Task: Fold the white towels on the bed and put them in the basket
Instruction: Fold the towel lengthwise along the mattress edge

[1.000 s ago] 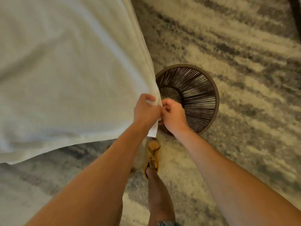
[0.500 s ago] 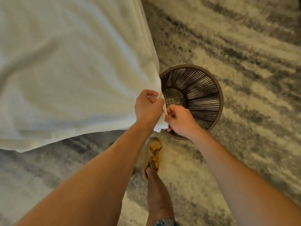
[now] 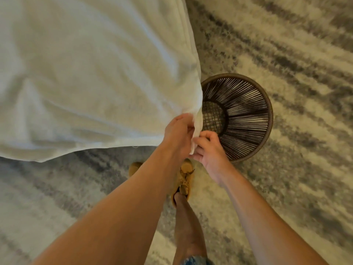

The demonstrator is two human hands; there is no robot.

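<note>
While the left hand keeps its fingers curled round the corner of the large white terry-cloth towel, the right hand has slid down and a little away from it. A second ago both hands were bunched together on the same spot. The right fingertips now look like they're pinching just the lowest tip of that corner, though the exact contact is kinda hard to make out.

The rest of the towel spreads out wide, up and to the left of the grip, and doesn't look folded yet. Just past the right hand, partly behind its knuckles, sits the round dark brown woven basket, with its mesh bottom showing. Below the grip are the person's tan lace-up shoes on the shaggy grey and cream rug.

Best guess is the hands are separating along the edge to set up a fold, so dropping it in the basket is probably still a few moves off.
</note>
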